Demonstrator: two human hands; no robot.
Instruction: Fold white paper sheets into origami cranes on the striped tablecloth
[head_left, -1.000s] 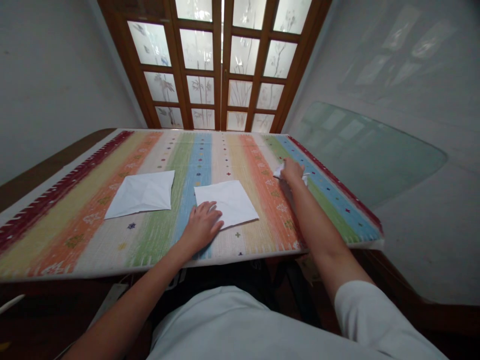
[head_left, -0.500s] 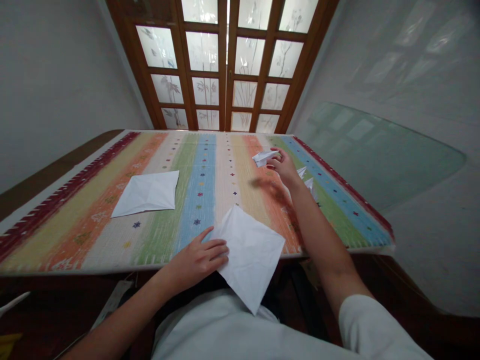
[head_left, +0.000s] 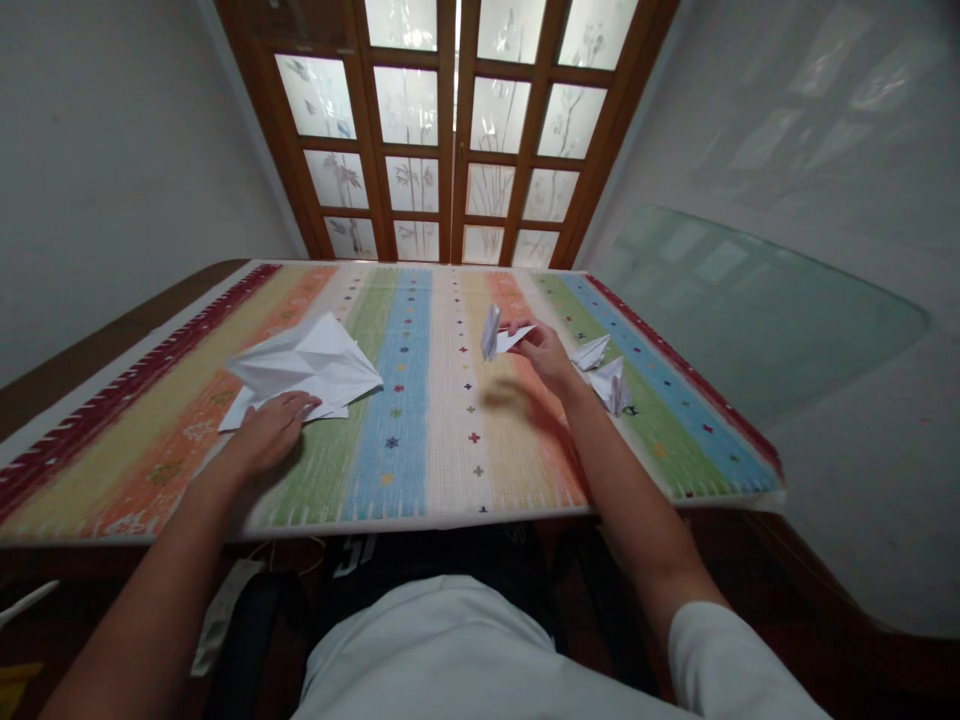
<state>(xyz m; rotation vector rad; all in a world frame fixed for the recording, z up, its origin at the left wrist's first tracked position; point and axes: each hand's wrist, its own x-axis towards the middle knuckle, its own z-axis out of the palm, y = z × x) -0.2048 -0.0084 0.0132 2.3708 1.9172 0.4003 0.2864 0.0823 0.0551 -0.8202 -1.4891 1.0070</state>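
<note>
Toward the surface's right edge (head_left: pixel 679 373), two folded papers (head_left: pixel 609 384) lie; the right hand (head_left: pixel 534 348) pinches a third paper (head_left: pixel 491 334), the left hand (head_left: pixel 274 428) touches unfolded sheets (head_left: pixel 319 352), fingers' grip unclear.

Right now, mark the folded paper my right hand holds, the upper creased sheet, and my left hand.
Folded paper (head_left: pixel 490 335): head view, on its upright left flap.
Upper creased sheet (head_left: pixel 313 354): head view, near its middle.
Left hand (head_left: pixel 273 431): head view, on the back of the hand.
</note>
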